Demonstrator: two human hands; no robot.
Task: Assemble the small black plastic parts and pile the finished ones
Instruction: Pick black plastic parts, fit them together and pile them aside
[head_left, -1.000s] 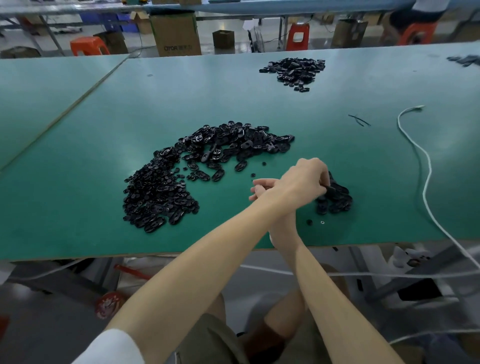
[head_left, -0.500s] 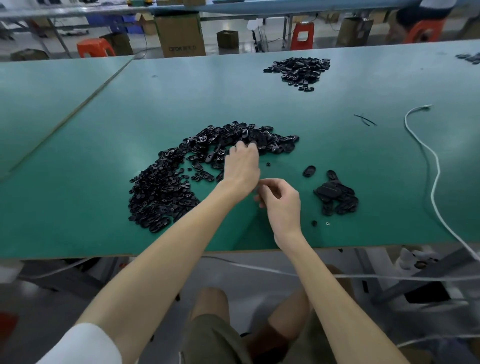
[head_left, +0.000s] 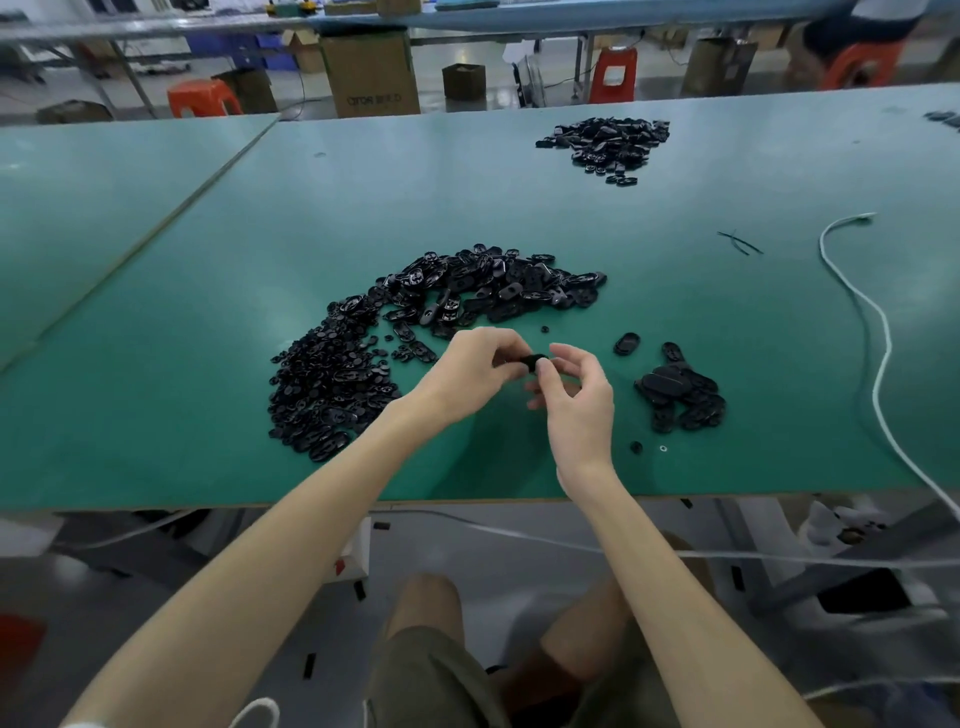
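A small black plastic part (head_left: 531, 361) is held above the green table (head_left: 519, 208), pinched between both hands. My left hand (head_left: 470, 371) grips its left side with curled fingers. My right hand (head_left: 574, 397) pinches its right end with thumb and forefinger. A large curved heap of loose black parts (head_left: 395, 338) lies just beyond and left of my hands. A small pile of black parts (head_left: 680, 397) sits to the right of my right hand, with two single oval pieces (head_left: 626, 344) beside it.
Another heap of black parts (head_left: 605, 143) lies far back on the table. A white cable (head_left: 878, 364) snakes along the right side. Two tiny pieces (head_left: 636, 447) lie near the front edge. Boxes and orange stools (head_left: 202, 98) stand behind the table.
My left hand came back from the small right-hand pile, reached to the big heap, then drew in to meet my right hand. Both now hold one part between them.
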